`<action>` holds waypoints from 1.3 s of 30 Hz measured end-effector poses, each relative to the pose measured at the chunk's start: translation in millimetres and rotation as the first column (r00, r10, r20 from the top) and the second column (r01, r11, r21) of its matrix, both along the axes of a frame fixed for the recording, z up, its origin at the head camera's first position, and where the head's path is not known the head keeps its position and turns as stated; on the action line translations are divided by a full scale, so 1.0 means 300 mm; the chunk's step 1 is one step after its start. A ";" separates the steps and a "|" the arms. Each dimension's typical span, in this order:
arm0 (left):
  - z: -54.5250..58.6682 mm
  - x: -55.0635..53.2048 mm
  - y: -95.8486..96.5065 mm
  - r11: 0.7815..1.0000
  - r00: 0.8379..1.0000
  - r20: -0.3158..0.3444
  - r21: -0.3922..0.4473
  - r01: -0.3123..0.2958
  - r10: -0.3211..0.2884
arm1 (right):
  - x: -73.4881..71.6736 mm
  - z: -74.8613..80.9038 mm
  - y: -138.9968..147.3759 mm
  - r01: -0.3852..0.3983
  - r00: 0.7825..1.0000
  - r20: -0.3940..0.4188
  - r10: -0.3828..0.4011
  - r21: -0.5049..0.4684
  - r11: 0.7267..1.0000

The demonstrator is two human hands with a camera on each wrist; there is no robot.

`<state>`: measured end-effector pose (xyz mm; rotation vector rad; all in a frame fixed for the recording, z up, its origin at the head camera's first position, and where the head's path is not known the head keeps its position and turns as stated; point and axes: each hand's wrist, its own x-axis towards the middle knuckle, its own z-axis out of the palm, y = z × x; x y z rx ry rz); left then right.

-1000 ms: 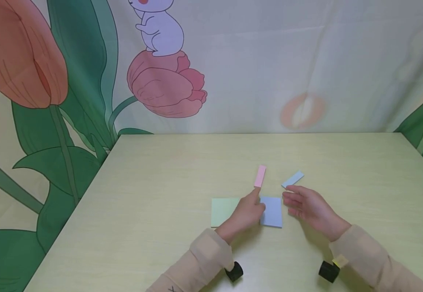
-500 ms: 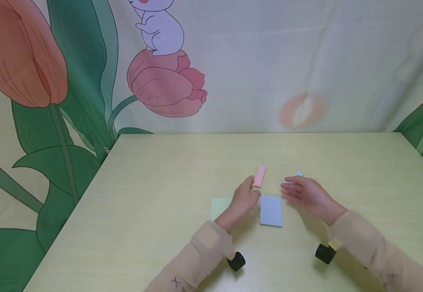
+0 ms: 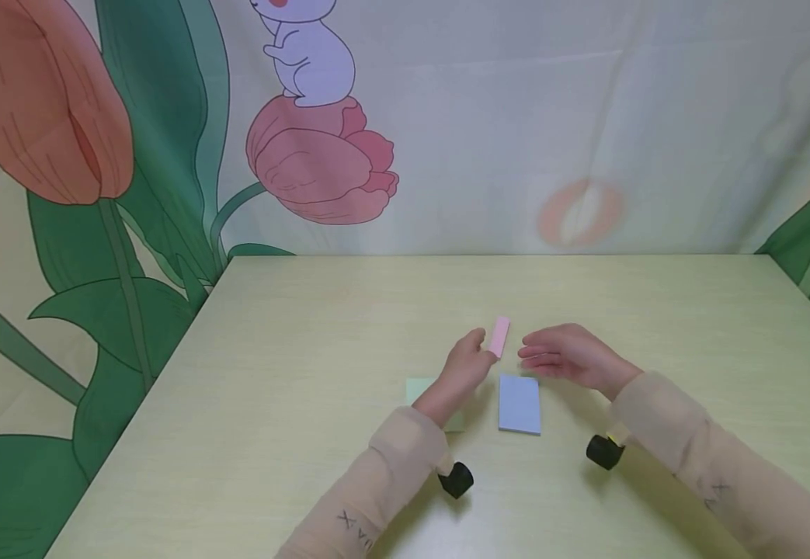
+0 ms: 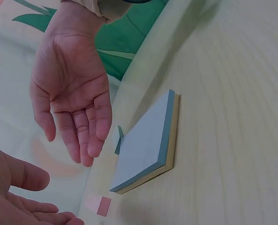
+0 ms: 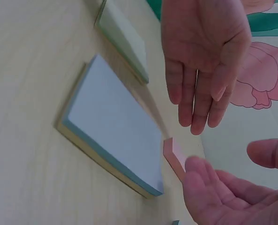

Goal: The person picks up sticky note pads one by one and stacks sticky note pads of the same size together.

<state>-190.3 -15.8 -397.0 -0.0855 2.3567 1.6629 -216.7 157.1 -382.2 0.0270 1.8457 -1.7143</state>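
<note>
Both hands hover over the table with palms facing each other, holding nothing. My left hand (image 3: 462, 369) is nearest the pink strip pad (image 3: 500, 337), just to the strip's left, and partly covers the green sticky note pad (image 3: 418, 388). To the right of the strip is my right hand (image 3: 579, 359), fingers extended. Between the hands and closer to me lies the blue sticky note pad (image 3: 519, 404), which shows a pale yellow lower layer in the right wrist view. A small blue strip (image 4: 119, 140) peeks out behind that pad in the left wrist view; the right hand hides it from the head camera.
The pale wooden table (image 3: 293, 373) ends at a printed cloth backdrop (image 3: 460, 140) with flowers and a rabbit. A black wrist camera (image 3: 457, 480) hangs from the left sleeve, and another black camera (image 3: 604, 452) from the right.
My left hand has drawn back from the pink strip's near end and blue pad, its pointing finger now beside the strip. The right hand has moved left and farther forward, covering the blue strip.
</note>
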 end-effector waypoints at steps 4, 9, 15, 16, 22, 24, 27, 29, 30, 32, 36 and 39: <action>-0.007 -0.017 0.002 1.000 1.000 -0.001 -0.006 -0.001 0.001 | -0.033 -0.009 -0.026 -0.070 0.995 -0.055 0.078 0.137 0.988; -0.010 -0.034 0.008 1.000 1.000 -0.002 -0.030 -0.005 0.004 | -0.061 -0.008 -0.060 -0.085 0.989 -0.094 0.112 0.252 0.964; -0.017 -0.050 0.011 1.000 0.999 0.033 -0.006 -0.013 0.013 | -0.082 -0.011 -0.075 -0.049 0.991 -0.109 0.082 0.280 0.959; -0.019 -0.052 0.011 1.000 0.999 0.035 -0.003 -0.014 0.014 | -0.086 -0.013 -0.076 -0.043 0.991 -0.109 0.077 0.284 0.958; -0.032 -0.069 0.015 1.000 0.999 0.032 -0.004 -0.022 0.022 | -0.113 -0.033 -0.089 -0.011 0.994 -0.103 0.042 0.290 0.957; -0.036 -0.074 0.017 1.000 0.999 0.033 -0.001 -0.019 0.019 | -0.121 -0.040 -0.095 -0.003 0.994 -0.100 0.033 0.283 0.959; -0.039 -0.078 0.019 1.000 1.000 0.024 -0.018 -0.011 0.011 | -0.129 -0.051 -0.104 0.001 0.995 -0.095 0.026 0.273 0.962; -0.038 -0.078 0.021 1.000 1.000 0.022 -0.024 -0.005 0.006 | -0.132 -0.057 -0.109 0.006 0.996 -0.086 0.018 0.267 0.964; -0.038 -0.077 0.022 1.000 1.000 0.019 -0.030 -0.003 0.004 | -0.134 -0.059 -0.111 0.007 0.996 -0.083 0.015 0.266 0.964; -0.036 -0.077 0.023 0.999 1.000 0.017 -0.036 0.003 -0.002 | -0.137 -0.064 -0.112 0.012 0.997 -0.072 0.007 0.264 0.965; -0.037 -0.077 0.025 0.999 1.000 0.022 -0.031 0.010 -0.009 | -0.141 -0.070 -0.112 0.019 0.998 -0.057 -0.004 0.260 0.965; -0.039 -0.078 0.026 0.999 1.000 0.020 -0.036 0.004 -0.003 | -0.141 -0.070 -0.112 0.022 0.999 -0.050 -0.009 0.264 0.964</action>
